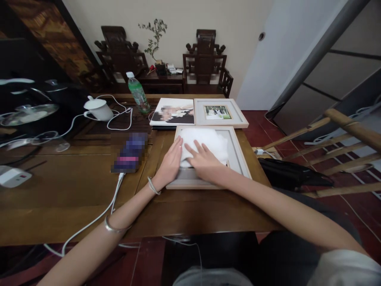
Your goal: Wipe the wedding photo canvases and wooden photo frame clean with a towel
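Note:
A light wooden picture frame (238,151) lies flat near the table's front edge. A folded white cloth or tissue (218,141) covers much of its face; which of the two I cannot tell. My right hand (205,161) lies on this white piece with its fingers spread, pressing down on it. At the frame's left side rests my left hand (171,163), fingers stretched out along the edge and thumb side by the white piece. What the frame holds is mostly hidden beneath the white piece and my right hand.
Behind stand a second framed photo (217,112) and a photo panel (172,112). To the left are a charging phone (131,153), a green-labelled bottle (138,93), a lidded white cup (99,108), loose cables and a pot (29,115). A bamboo chair (333,147) stands at right.

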Available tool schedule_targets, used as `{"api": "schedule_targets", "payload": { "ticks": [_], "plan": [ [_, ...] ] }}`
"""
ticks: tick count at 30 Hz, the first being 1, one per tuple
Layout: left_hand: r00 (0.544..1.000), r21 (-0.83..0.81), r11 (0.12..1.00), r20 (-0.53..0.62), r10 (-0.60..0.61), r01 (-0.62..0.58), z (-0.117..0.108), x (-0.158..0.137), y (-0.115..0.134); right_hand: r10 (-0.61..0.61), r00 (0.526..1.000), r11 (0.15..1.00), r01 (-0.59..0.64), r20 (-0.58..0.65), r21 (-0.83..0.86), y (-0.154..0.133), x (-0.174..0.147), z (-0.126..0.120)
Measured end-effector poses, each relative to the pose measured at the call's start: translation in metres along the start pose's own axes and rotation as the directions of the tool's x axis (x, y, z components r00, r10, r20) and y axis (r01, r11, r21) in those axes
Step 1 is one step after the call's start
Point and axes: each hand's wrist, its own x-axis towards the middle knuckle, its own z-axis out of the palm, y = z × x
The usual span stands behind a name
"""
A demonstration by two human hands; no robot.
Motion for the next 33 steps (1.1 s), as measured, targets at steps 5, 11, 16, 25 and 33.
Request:
{"api": "schedule_targets", "payload": {
  "ticks": [5, 11, 16, 25, 33],
  "plan": [
    [0.995, 0.146, 0.986, 0.071, 0.068, -0.078, 0.0, 0.0, -0.01, 0.069, 0.986, 0.992, -0.083, -0.15, -0.09, 0.033, 0.046, 0.012],
    [0.991, 0.168, 0.978, 0.085, 0.108, -0.121, -0.001, -0.002, -0.018, 0.155, 0.979, 0.971, -0.176, -0.132, -0.165, 0.068, 0.04, 0.005],
    [0.99, 0.167, 0.976, 0.049, 0.133, -0.14, 0.001, -0.002, -0.022, 0.237, 0.966, 0.944, -0.255, -0.107, -0.21, 0.108, -0.008, 0.003],
    [0.989, 0.202, 0.968, 0.038, 0.142, -0.147, 0.001, -0.002, -0.019, 0.192, 0.981, 0.968, -0.185, 0.028, -0.17, 0.071, -0.109, -0.003],
    [0.984, 0.211, 0.962, 0.047, 0.169, -0.176, 0.001, -0.001, -0.019, 0.107, 0.986, 0.993, -0.113, 0.124, 0.042, 0.026, -0.152, -0.026]
  ]
}}
